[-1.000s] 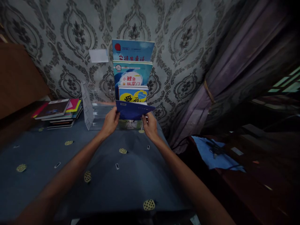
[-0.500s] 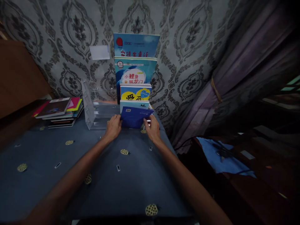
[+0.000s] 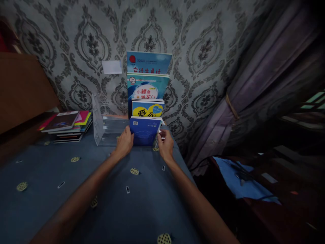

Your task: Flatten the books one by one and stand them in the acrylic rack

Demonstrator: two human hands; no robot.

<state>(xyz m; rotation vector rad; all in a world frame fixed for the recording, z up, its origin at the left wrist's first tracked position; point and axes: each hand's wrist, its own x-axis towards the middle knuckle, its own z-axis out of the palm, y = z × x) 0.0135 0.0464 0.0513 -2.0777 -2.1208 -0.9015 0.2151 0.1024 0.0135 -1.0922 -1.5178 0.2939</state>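
The blue book [image 3: 143,132] stands nearly upright at the near side of a clear rack [image 3: 97,125], in the rack's right half. Its cover faces the viewer, with a small square code at the upper left. The left hand [image 3: 125,141] is against the book's left edge, fingers bent. The right hand [image 3: 166,145] is at the right edge, fingers curled and thumb apart from them. Whether either hand truly grips the book — or only steadies it — I cannot tell, and on the right a touch is not certain.

Three more covers rise in steps behind it: a yellow-and-blue book [image 3: 142,111], then a teal book [image 3: 161,84], then a pale blue book [image 3: 154,61], the farthest and highest. A white card [image 3: 111,67] shows above the rack's left half, in front of the patterned wall [image 3: 200,20].

Left of the rack, and apart from it, a pile [image 3: 66,123] of books lies flat on the desk [image 3: 114,217] (its blue cover has yellow pineapple prints). A brown panel [image 3: 22,91] fills the far left. On the right hangs a curtain [image 3: 243,84], gathered by a tie [image 3: 231,106]; nearer, a blue cloth [image 3: 228,176] lies on a dark surface.
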